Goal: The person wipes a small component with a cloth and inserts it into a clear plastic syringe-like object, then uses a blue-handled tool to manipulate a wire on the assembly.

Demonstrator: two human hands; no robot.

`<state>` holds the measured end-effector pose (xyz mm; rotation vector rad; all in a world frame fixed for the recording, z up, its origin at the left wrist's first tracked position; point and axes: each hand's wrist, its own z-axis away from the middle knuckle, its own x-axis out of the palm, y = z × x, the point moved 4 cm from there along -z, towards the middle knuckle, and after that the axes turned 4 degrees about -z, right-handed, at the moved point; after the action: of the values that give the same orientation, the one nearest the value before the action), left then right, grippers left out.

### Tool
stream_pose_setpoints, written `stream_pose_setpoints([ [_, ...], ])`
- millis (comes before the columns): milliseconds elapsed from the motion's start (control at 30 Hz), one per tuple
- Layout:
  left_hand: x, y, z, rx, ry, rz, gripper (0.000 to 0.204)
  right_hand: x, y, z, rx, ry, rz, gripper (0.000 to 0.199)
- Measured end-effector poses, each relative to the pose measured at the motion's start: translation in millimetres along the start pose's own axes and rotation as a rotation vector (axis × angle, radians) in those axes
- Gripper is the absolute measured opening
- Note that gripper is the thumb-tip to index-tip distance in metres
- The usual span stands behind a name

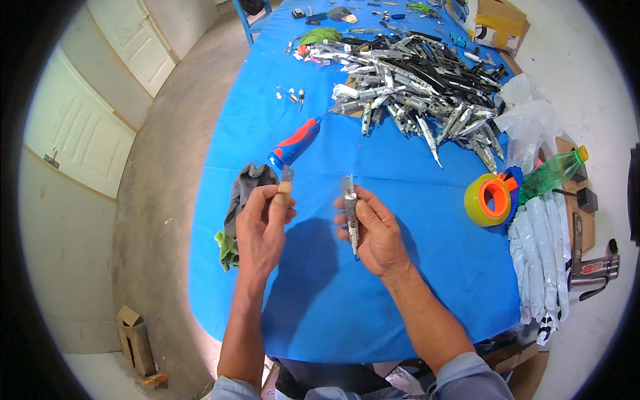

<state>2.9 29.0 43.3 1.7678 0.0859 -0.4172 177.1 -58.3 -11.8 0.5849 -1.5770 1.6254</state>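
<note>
- The left hand [261, 223] is closed around a small flat metal piece [286, 181], pinched between thumb and fingers so that its notched upper end sticks up past the fingertips.
- The right hand [375, 230] grips a slim grey metal tool [351, 212] held upright; its clear top end rises above the fingers, and its pointed lower end pokes out below the thumb.
- The two held things are near each other but apart, with bare blue table cover [427, 267] showing between them.
- Just beyond the left fingertips lies a screwdriver with a red and blue handle [295, 142], and beside that hand, to its left, is a grey and green rag [238, 207].
- Well beyond the right fingers sits a big heap of grey and black metal tools [420, 83] like the one held.
- To the right of the right hand, apart from it, are a yellow tape roll with an orange core [489, 199], a green plastic bottle [551, 175] and a stack of white bags [541, 257].
</note>
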Motion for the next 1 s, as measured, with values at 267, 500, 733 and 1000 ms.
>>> stream_pose_setpoints([
  [267, 25, -8, 13, 0.065, -0.108, 0.081, 0.011, 1, -5, 0, -0.070, 0.081, 0.219, 0.038],
  [500, 17, 7, 14, 0.450, -0.082, -0.189, 0.013, 2, 2, -2, -0.115, 0.063, 0.323, 0.038],
  [733, 11, 10, 14, 0.563, -0.047, -0.359, 0.017, 0, 2, -4, -0.141, 0.108, 0.286, 0.037],
  [1000, 11, 22, 18, 0.669, 0.021, -0.457, 0.020, 3, 1, -2, -0.268, 0.129, 0.329, 0.035],
])
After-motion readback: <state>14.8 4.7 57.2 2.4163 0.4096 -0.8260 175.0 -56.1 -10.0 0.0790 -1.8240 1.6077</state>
